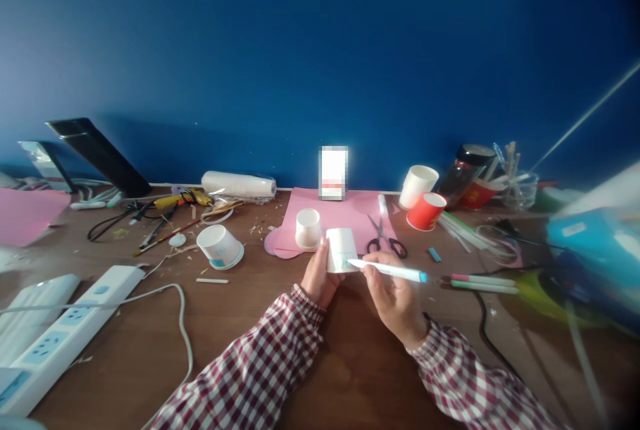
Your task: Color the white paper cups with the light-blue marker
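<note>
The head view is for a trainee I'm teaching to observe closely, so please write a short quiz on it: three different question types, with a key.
1. Choose one. The right hand holds:
A) a paintbrush
B) a marker
C) a phone

2. True or false: in the picture, the red cup stands to the right of the scissors.

3. Fill in: the left hand holds a white ____.

Key: 1. B; 2. True; 3. paper cup
</note>
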Available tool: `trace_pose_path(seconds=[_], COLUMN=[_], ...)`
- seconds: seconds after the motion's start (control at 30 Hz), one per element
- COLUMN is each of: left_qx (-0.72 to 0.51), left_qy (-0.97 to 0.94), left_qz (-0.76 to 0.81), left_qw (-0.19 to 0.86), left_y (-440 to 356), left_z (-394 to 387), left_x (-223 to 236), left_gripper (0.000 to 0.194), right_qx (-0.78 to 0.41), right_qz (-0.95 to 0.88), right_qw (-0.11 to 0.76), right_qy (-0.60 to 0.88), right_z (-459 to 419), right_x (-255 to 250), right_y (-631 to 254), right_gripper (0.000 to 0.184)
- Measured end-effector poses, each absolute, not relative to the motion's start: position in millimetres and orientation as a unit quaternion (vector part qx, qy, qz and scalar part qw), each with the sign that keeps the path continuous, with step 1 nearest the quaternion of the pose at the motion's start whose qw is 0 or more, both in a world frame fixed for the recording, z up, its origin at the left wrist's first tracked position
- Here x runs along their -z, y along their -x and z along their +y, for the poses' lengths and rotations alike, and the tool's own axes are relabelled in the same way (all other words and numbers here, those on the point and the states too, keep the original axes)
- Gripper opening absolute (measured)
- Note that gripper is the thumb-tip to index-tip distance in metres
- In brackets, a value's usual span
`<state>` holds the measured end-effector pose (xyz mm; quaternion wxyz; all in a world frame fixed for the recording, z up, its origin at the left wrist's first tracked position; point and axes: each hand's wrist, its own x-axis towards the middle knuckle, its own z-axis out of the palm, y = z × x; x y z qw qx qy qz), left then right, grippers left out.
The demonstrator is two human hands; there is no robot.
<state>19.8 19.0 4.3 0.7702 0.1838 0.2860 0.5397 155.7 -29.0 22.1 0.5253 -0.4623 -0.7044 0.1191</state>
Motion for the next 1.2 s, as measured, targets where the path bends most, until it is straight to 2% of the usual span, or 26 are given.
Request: trace_pose_path(seconds=[0.43, 1.2], left_qx=[-0.571, -0.577], left_qy=[-0.21, -0.252], left_qz=[0.296, 0.295], left_qw=[0.737, 0.718], left_y=[-22.1, -24.0], left_z=[18.5, 16.3], left_x=[-1.4, 0.4], left_gripper=[0.045, 0.046], right_qx=[-0.087, -0.12], right_qz=[-0.721, -0.722], right_qw=[0.518, 0.504], right_qy=[0.451, 0.458], right_z=[-28.0, -29.5], right_x=[-22.0, -23.6], right_y=[-156.6, -156.1], right_gripper=[0.01, 0.011])
